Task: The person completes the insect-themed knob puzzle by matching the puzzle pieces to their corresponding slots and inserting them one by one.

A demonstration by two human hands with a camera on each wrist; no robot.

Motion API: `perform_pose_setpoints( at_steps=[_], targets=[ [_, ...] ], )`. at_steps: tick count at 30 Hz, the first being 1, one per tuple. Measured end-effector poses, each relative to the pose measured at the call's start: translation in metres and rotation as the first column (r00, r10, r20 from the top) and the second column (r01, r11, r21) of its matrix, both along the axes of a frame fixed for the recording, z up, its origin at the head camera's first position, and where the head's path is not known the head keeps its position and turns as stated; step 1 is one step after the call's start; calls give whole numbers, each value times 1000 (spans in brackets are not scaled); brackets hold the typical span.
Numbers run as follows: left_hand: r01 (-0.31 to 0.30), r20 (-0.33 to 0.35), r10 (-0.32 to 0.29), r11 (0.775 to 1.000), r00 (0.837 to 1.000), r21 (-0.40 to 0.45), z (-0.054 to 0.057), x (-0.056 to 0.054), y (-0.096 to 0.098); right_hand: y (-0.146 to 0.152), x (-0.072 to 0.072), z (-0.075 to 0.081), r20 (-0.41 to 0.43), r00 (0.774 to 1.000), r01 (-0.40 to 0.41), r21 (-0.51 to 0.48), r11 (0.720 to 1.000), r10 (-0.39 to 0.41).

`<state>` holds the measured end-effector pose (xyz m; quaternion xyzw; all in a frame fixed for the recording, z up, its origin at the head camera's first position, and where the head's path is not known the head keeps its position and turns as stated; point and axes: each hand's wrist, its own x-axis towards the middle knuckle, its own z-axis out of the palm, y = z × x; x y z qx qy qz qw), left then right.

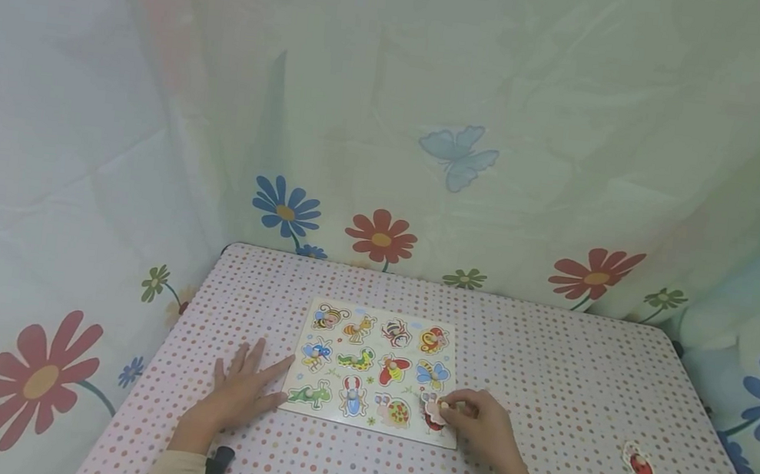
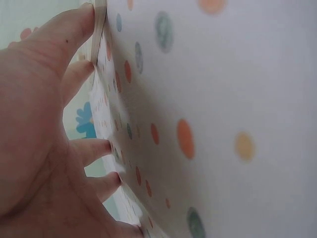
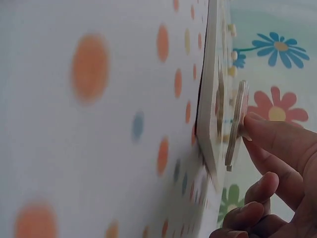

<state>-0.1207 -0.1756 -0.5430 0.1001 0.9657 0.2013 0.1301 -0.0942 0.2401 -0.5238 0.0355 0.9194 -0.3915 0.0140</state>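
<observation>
A wooden peg puzzle board [image 1: 367, 423] with several insect pictures lies flat on the table. My right hand [image 1: 481, 427] pinches a pale pinkish puzzle piece [image 1: 432, 408] between thumb and finger, over the board's lower right corner. Seen edge-on in the right wrist view, that piece [image 3: 237, 131] stands slightly off the board; its picture is mostly hidden. Fingers spread, my left hand [image 1: 240, 392] rests on the table, its thumb and index finger touching the board's left edge. Away to the right lies a red ladybug piece [image 1: 641, 467] on the tabletop.
A dotted cloth covers the table [image 1: 546, 378]. Behind it and at the sides hang pale curtains [image 1: 365, 112] printed with flowers and butterflies. Small knobs [image 3: 233, 70] stick up from the board's pieces.
</observation>
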Motion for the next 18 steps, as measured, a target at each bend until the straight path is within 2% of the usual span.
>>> perform_pose_setpoints(
  at_steps=[8,18],
  targets=[
    [4,-9,-4,1000,1000,15,-1,0,-1,-26,-2,3,-27,998,-62,-48,997,61],
    [10,-25,-10,1000,1000,8,-3,0,-2,-53,-8,-1,-55,989,-136,-44,990,134]
  ],
)
